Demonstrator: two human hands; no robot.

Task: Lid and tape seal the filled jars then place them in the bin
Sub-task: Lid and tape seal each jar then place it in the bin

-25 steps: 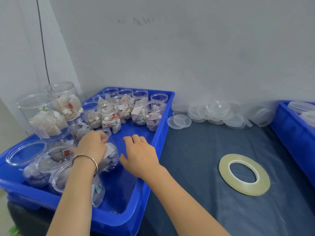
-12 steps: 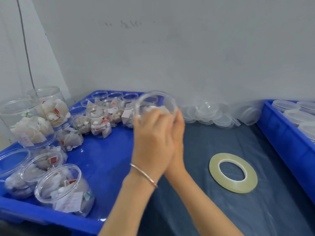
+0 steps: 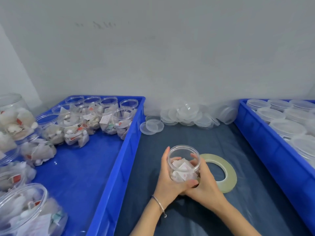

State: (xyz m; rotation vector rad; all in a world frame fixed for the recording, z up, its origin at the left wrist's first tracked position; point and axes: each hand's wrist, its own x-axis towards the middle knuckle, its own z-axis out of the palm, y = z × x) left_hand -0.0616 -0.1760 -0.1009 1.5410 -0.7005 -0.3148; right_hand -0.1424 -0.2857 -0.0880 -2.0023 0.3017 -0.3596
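Left hand (image 3: pixel 167 180) and right hand (image 3: pixel 203 182) are wrapped round one filled jar (image 3: pixel 183 163): fingers curled along its sides, thumbs meeting low at the front. The jar is held upright, mouth open, no lid on it, over the middle of the table (image 3: pixel 187 217); whether its base touches the cloth cannot be told. Both forearms come in from the near edge, wrists close together, a thin bracelet (image 3: pixel 159 204) on the left one.

Just right of the jar and partly hidden behind the right hand, the tape roll (image 3: pixel 226 174) lies flat. Loose lids (image 3: pixel 185 114) are piled at the far edge against the wall, two single ones nearer the left bin.

Progress, as judged: this jar is picked only; lidding, taping and binning are all left. Many unlidded filled jars (image 3: pixel 75 130) are left in the left bin (image 3: pixel 117 167) along the table's left edge. The right bin (image 3: pixel 265 142) along the right edge holds lidded jars (image 3: pixel 288 128), so part of the batch appears done. Next a lid has to be fetched from the far pile.
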